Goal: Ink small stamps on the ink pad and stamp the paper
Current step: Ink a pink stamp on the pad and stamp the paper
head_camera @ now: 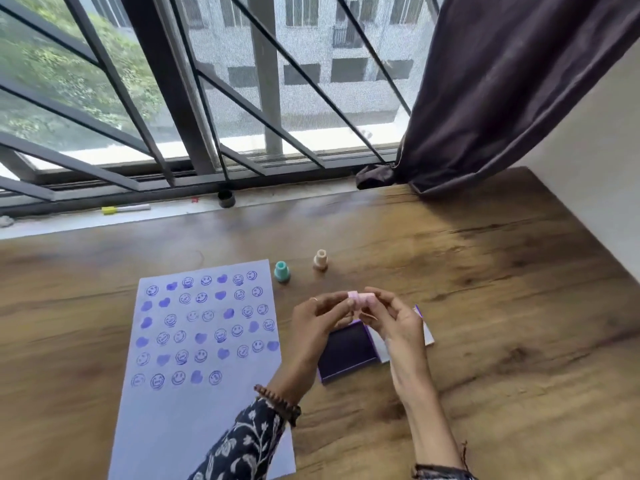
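A small pink stamp (360,297) is held above the table between the fingertips of my left hand (318,323) and my right hand (394,323). Just below them lies the open purple ink pad (346,355), its lid (427,332) mostly hidden behind my right hand. To the left lies the pale paper (194,410), its upper half covered with rows of purple smiley and heart prints. A teal stamp (282,270) and a beige stamp (320,260) stand upright on the table beyond the paper's top right corner.
The wooden table (502,341) runs to a window sill with a yellow-capped marker (124,209) and a small black cap (226,198). A dark curtain (502,91) hangs at the back right, beside a white wall.
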The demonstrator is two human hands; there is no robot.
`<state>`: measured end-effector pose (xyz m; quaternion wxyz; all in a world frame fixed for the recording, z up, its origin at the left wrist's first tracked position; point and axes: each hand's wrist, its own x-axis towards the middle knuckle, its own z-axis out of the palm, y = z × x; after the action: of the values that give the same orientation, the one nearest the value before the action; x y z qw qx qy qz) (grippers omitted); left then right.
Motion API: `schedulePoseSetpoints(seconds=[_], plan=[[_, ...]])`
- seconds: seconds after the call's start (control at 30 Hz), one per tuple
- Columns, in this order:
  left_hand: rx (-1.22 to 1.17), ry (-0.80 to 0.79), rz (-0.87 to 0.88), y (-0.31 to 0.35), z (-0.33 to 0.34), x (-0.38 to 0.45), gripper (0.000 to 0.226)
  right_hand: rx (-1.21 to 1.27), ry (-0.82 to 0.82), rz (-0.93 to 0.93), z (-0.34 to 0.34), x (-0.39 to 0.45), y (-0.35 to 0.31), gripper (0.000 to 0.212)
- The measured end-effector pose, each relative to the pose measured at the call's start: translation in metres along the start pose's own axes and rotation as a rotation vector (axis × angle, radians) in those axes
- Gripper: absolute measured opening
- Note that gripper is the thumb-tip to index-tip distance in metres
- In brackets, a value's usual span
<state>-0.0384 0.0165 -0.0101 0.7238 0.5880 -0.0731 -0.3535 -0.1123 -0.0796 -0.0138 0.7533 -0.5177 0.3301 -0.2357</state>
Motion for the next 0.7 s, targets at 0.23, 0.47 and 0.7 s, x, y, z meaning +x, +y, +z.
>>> schedulePoseSetpoints(seconds=[0.23,0.47,0.7], plan=[[0.413,0.106,0.138,0.002,-0.015,-0.006,0.016,0.354,0.172,0.253,0.008,-0.019,0.004,0.034],[1.092,0.049,0.382,-0.011,-0.051,0.006,0.027,0.629,0.092,0.436,-0.001,-0.032,-0.001,0.016],[0.977,0.033,0.377,-0.018,-0.061,-0.013,0.058,0.558,0.041,0.438,-0.005,-0.038,-0.002,0.013]])
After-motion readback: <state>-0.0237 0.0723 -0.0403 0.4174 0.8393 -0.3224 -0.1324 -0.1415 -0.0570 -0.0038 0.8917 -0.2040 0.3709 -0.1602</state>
